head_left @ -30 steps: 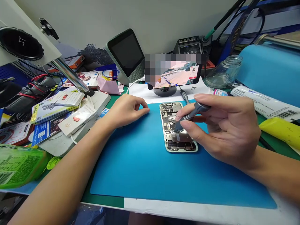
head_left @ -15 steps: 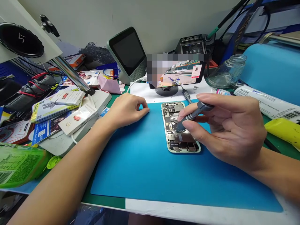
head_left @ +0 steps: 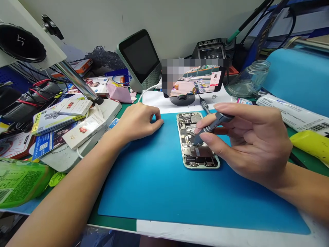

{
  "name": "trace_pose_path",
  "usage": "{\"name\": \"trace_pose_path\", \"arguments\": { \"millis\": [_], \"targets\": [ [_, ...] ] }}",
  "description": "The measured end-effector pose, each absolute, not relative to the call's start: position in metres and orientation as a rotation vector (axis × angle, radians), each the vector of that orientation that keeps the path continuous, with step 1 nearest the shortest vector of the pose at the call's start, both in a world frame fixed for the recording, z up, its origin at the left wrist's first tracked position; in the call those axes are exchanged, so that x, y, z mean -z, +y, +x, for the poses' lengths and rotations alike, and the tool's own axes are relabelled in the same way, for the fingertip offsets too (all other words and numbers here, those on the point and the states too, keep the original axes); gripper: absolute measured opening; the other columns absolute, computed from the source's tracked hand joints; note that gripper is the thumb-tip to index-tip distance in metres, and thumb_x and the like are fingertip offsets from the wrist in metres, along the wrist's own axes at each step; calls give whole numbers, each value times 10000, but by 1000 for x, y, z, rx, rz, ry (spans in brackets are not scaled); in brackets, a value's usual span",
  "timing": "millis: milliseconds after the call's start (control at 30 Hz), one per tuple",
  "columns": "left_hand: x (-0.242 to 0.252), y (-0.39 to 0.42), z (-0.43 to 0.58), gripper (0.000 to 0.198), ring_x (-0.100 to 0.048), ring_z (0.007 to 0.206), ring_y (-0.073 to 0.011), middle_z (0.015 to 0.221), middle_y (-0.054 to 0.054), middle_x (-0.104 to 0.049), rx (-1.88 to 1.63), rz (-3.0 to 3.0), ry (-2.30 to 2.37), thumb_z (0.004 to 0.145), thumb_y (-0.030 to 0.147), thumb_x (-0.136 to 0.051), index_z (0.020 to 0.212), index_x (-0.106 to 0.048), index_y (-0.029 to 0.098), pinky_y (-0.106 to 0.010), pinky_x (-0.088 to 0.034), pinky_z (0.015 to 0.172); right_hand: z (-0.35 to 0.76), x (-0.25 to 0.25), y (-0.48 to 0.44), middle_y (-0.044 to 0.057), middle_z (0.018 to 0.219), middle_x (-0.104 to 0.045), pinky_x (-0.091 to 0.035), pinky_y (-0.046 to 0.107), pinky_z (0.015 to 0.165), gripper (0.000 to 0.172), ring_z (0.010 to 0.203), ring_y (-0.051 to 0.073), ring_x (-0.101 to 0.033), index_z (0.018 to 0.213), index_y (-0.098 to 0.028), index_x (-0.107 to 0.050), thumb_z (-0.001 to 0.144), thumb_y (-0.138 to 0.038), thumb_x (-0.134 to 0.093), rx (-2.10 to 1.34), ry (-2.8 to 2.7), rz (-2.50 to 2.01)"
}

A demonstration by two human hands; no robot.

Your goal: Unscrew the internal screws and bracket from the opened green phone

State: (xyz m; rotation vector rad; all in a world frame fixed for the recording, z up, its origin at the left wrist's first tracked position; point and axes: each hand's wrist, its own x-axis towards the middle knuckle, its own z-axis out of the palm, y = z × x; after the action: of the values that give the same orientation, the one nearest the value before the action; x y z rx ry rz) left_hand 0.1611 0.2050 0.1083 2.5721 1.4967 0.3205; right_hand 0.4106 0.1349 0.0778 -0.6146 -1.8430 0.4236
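Note:
An opened phone lies face down on the blue mat, its boards and metal shields exposed. My right hand is closed round a grey screwdriver whose tip is down on the phone's middle. My left hand rests on the mat's upper left edge, left of the phone, fingers curled in with thumb and forefinger pinched; whether they hold anything is too small to tell.
Another phone on a stand plays video behind the mat. A second screwdriver lies by it. A smart display, glass jar, white tube, yellow object, boxes and green packet crowd the bench.
Hardly anything differs. My right hand with the screwdriver stays on the phone and my left hand stays curled on the mat; the view has shifted slightly.

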Motion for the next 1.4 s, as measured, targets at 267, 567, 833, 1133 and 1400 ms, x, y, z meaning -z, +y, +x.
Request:
{"name": "trace_pose_path", "arguments": {
  "millis": [267, 567, 833, 1133, 1400],
  "targets": [
    [-110, 200, 162, 165, -393, 491, -106, 500, 34, -470, -575, 2578, 1431, 781, 275, -577, 696, -681, 180, -290, -250, 546, 412, -79, 132, -14, 1115, -659, -693, 292, 805, 718, 965, 159, -725, 1405, -333, -529, 798, -11, -736, -368, -1834, -678],
    [-103, 165, 190, 223, -292, 475, -96, 496, 42, -397, -483, 2614, 955, 817, 270, -556, 613, -533, 183, -290, -198, 520, 412, -76, 128, -11, 1066, -667, -691, 259, 768, 593, 936, 154, -727, 1345, -342, -525, 850, -88, -730, -542, -1801, -824],
    [-100, 162, 199, 222, -297, 500, -103, 517, 38, -427, -274, 2531, 1042, 787, 281, -562, 601, -487, 188, -306, -196, 545, 412, -78, 127, -6, 1048, -690, -687, 234, 726, 522, 895, 136, -740, 1317, -338, -505, 891, -103, -695, -615, -1791, -837],
    [-100, 164, 197, 201, -294, 499, -101, 511, 39, -433, -267, 2482, 1025, 770, 270, -555, 598, -495, 186, -311, -198, 551, 411, -80, 126, -22, 1026, -702, -683, 263, 683, 498, 867, 152, -745, 1288, -345, -518, 883, -129, -712, -625, -1748, -881],
    [-99, 163, 196, 213, -303, 498, -102, 516, 37, -452, -288, 2490, 1003, 779, 274, -560, 595, -498, 186, -311, -197, 547, 411, -80, 126, -29, 1046, -691, -675, 244, 728, 501, 902, 144, -745, 1285, -331, -521, 875, -125, -722, -607, -1735, -894]
  ]
}}
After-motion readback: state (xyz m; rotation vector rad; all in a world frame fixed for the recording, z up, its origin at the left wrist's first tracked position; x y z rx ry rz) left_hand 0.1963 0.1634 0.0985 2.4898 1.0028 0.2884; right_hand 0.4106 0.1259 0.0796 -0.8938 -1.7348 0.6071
